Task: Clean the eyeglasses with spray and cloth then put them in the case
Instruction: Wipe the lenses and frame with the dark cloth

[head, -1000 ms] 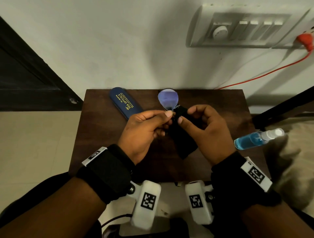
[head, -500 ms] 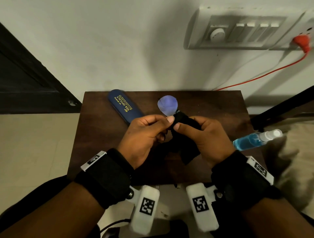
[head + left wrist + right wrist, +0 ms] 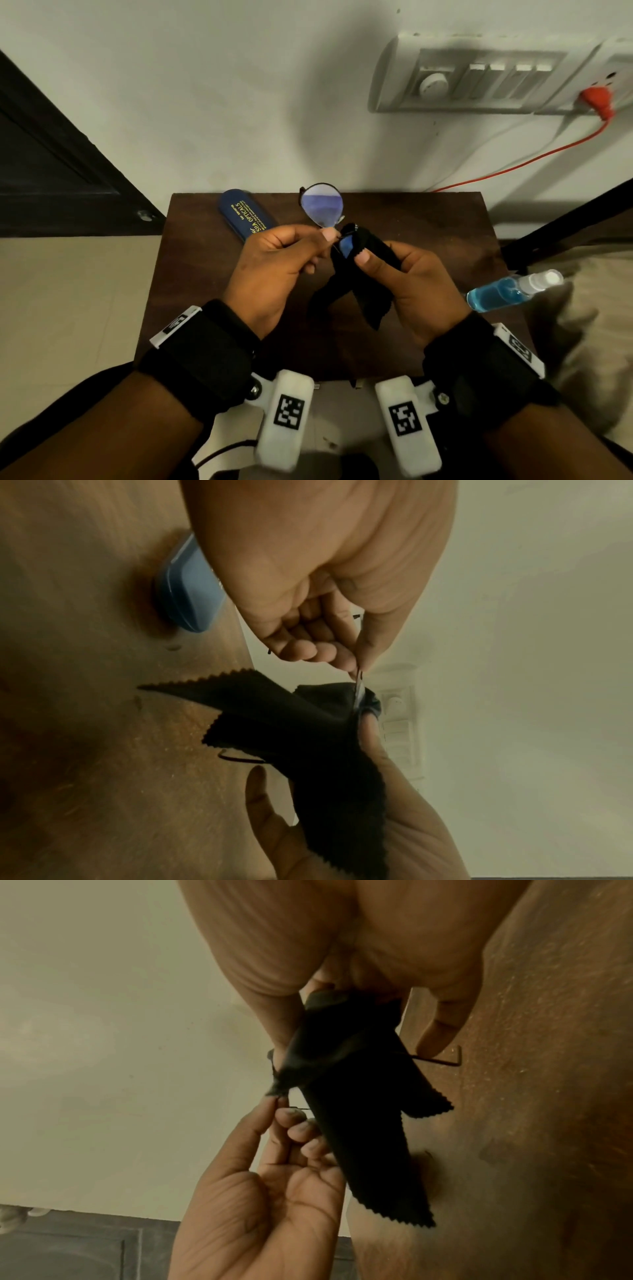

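here, the left hand point(image 3: 274, 270) pinches the light, fragile eyeglasses point(image 3: 322, 205) at the bridge while the right hand point(image 3: 421, 284) pinches the soft black cloth point(image 3: 363, 284) around one lens, best held by the frame

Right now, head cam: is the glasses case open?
No. The blue case lies shut on the table, lid side up with its gold print showing, beside the left hand that pinches the eyeglasses.
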